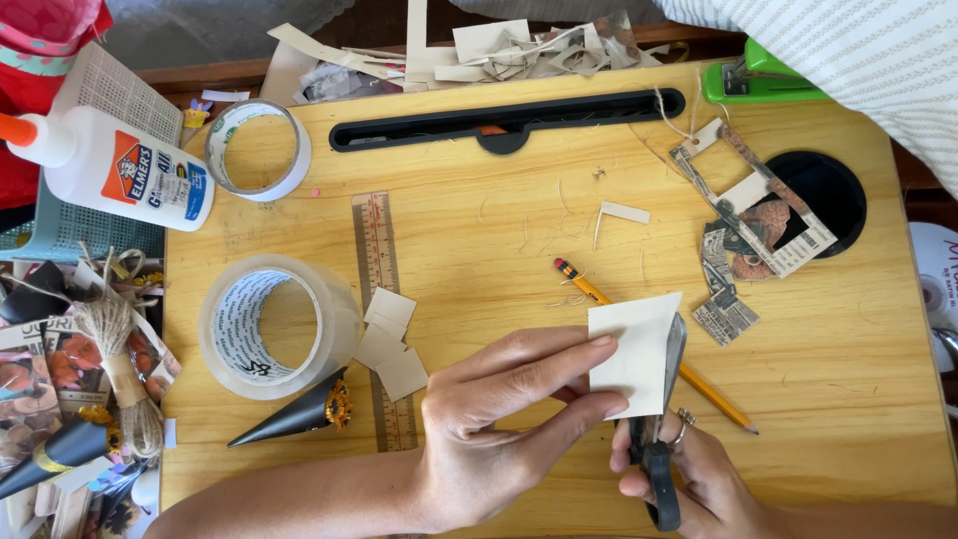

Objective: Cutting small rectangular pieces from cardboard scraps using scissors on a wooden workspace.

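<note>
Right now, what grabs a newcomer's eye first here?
Low centre-right, the left hand holds a pale card square against the blades of black-handled scissors gripped by the right hand. A yellow pencil lies on the wooden table behind them. To the left sit a big roll of clear tape, a wooden ruler and, top left, a white glue bottle.

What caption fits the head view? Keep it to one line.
Left hand holds a cream card piece while right hand cuts it with black-handled scissors.
</note>
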